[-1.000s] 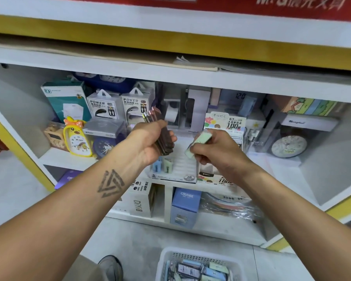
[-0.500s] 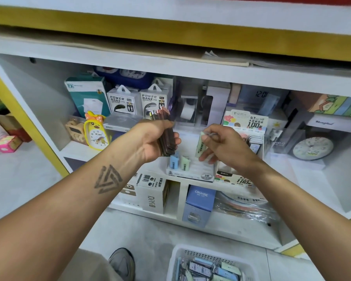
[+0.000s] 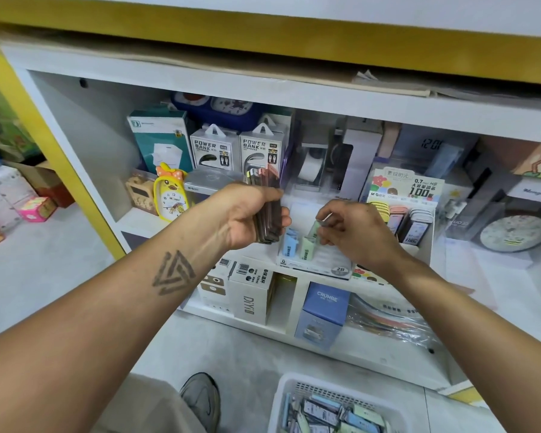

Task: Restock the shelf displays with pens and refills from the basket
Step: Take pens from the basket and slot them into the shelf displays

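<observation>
White shelf [image 3: 156, 220] crowded with boxed stock: power bank boxes [image 3: 236, 150] at the back, duck-shaped clock [image 3: 169, 196] to the left, round clock [image 3: 514, 234] to the right. On the floor below, at the lower frame edge, white basket [image 3: 283, 401] holding many more flat refill packs. On the shelf front, white slotted display tray [image 3: 320, 264] marked 2B, with a blue pack [image 3: 290, 242] and a green pack [image 3: 306, 248] standing upright in its left slots and most other slots bare. Left hand [image 3: 247, 218] wrapped round a stack of dark refill packs [image 3: 267, 210], long axis upright and leaning slightly back, coloured top ends pointing up toward the power banks. Right hand [image 3: 353, 231] now low over the tray, fingers [image 3: 325, 218] pinching the top of a pale green refill pack [image 3: 314, 229]. Compared with a second ago, that pack lowered from mid-air between the hands and turned from slanted to near upright, bottom end down among the slots just right of the standing green one. Probably one pack nearly seated, though not possible to tell whether fully home in its slot. Judging by the bare slots, the handheld stack and the full basket, restocking barely begun.
</observation>
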The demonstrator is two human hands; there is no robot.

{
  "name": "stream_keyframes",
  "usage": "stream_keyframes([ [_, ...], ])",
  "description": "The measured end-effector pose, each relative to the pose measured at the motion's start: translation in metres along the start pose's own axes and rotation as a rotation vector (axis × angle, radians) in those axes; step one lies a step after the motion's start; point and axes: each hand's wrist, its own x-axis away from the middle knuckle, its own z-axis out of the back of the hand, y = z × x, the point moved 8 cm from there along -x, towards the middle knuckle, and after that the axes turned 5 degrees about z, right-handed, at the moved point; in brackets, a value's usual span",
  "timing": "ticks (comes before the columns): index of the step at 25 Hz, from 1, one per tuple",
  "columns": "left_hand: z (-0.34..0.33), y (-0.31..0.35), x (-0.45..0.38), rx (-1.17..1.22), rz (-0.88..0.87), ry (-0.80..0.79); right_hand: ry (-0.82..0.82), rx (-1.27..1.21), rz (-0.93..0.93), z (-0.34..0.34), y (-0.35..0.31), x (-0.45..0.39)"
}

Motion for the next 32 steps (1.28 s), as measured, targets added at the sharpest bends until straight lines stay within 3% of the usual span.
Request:
stream_keyframes([
  [6, -0.004, -0.001, 0.004, 0.001, 0.006, -0.028, -0.044, 0.033, 0.081, -0.002, -0.008, 0.0],
  [12, -0.016, -0.006, 0.006, -0.032, 0.03, -0.108, -0.249, 0.363, 0.131, -0.015, -0.017, 0.003],
  [14, -0.024, -0.008, 0.005, -0.036, 0.041, -0.163, -0.172, 0.195, 0.034, -0.003, -0.017, 0.0],
  [18, -0.053, -0.014, 0.006, -0.092, 0.052, -0.275, 0.104, -0.581, -0.28, 0.031, -0.009, 0.004],
  [24, -0.104, -0.025, 0.004, -0.053, 0.088, -0.368, 0.243, -0.781, -0.39, 0.074, 0.007, 0.027],
  [28, -0.111, -0.018, -0.004, -0.015, 0.08, -0.212, 0.339, -0.52, -0.324, 0.133, 0.022, 0.043],
  [32, -0.12, -0.015, -0.003, 0.01, 0.102, -0.201, 0.141, -0.304, -0.307, 0.143, 0.033, 0.058],
])
